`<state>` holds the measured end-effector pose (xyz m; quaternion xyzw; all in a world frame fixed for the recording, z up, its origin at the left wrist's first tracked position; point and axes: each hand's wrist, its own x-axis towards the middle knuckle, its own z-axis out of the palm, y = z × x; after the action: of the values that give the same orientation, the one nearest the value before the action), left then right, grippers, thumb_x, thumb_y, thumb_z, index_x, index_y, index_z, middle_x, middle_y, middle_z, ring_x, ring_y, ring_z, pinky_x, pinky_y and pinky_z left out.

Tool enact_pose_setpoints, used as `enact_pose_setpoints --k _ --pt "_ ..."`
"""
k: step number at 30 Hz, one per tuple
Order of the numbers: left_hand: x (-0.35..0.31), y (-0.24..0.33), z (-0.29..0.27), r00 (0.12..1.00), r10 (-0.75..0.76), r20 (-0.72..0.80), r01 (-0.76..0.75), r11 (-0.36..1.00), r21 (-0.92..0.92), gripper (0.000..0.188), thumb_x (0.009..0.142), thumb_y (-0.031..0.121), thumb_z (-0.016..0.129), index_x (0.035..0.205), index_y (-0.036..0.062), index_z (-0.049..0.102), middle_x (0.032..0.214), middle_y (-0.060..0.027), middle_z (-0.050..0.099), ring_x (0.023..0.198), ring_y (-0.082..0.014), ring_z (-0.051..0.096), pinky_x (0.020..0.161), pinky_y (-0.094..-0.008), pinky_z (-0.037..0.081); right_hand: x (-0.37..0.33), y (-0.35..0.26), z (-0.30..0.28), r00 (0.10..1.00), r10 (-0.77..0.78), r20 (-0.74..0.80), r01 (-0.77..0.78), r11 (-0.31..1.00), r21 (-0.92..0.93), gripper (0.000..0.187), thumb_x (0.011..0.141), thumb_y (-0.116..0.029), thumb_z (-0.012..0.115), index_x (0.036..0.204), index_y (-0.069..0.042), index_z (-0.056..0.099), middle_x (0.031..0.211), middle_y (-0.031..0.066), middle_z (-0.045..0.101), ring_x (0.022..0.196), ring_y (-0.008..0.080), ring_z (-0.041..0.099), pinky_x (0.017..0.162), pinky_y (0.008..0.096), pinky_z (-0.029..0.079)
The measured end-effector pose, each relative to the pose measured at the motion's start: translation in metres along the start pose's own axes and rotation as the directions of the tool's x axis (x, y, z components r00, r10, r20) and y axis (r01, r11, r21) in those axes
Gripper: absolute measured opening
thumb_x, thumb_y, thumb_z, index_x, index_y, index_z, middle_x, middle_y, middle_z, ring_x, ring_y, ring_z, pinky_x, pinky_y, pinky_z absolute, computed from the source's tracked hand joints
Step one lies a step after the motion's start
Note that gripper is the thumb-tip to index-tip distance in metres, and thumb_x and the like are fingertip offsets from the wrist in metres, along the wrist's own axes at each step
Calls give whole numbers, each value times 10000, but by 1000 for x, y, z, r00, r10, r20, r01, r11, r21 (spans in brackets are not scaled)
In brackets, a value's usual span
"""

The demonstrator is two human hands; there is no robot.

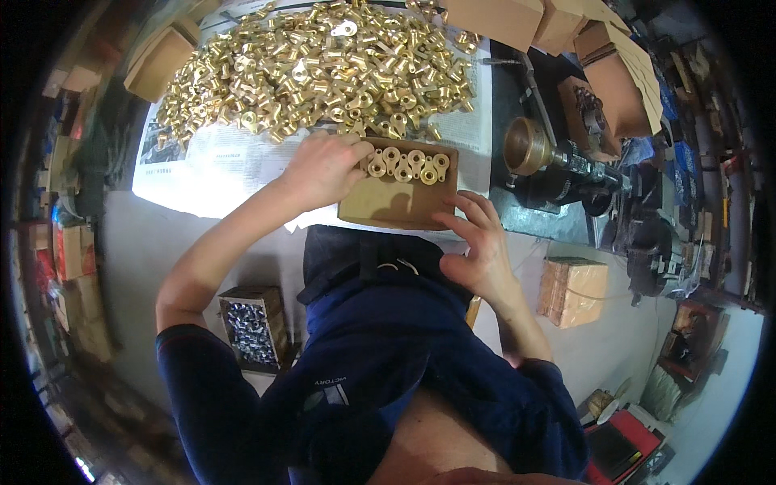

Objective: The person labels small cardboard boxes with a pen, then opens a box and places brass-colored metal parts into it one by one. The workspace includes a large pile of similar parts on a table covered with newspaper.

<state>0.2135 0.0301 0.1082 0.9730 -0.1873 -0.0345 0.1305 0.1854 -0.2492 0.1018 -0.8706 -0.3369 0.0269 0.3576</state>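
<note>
At the counter's (550,222) near edge, with bare newspaper (214,174) at nine o'clock, a cardboard box (388,206) holds brass fittings (404,164) along its twelve-o'clock side. The left hand (325,167) is at ten, grip too hidden to tell; the right hand (481,246) at four, grip wide.

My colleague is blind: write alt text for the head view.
A person's left hand at the left end of a row of golden metal parts in an open cardboard box, right hand at its right edge. Beyond lies a large heap of similar parts on newspaper.
</note>
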Motion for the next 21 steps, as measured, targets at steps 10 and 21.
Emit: enact_pose_setpoints --k 10,21 --pt "-10 -62 -25 904 -314 -290 205 914 -349 229 780 143 714 980 45 661 874 -112 688 694 -235 671 651 -344 536 5 -5 -3 999 41 10 -41 999 5 558 501 -76 617 1056 -51 658 1207 142 568 1177 380 467 970 450 414" --pt "16 -68 8 917 -133 -376 111 991 -78 217 805 165 661 1001 73 654 913 -118 671 733 -329 650 644 -419 527 12 -9 -8 999 47 -6 -47 999 17 541 504 -78 619 1044 -54 658 1203 145 572 1162 377 477 956 448 427"
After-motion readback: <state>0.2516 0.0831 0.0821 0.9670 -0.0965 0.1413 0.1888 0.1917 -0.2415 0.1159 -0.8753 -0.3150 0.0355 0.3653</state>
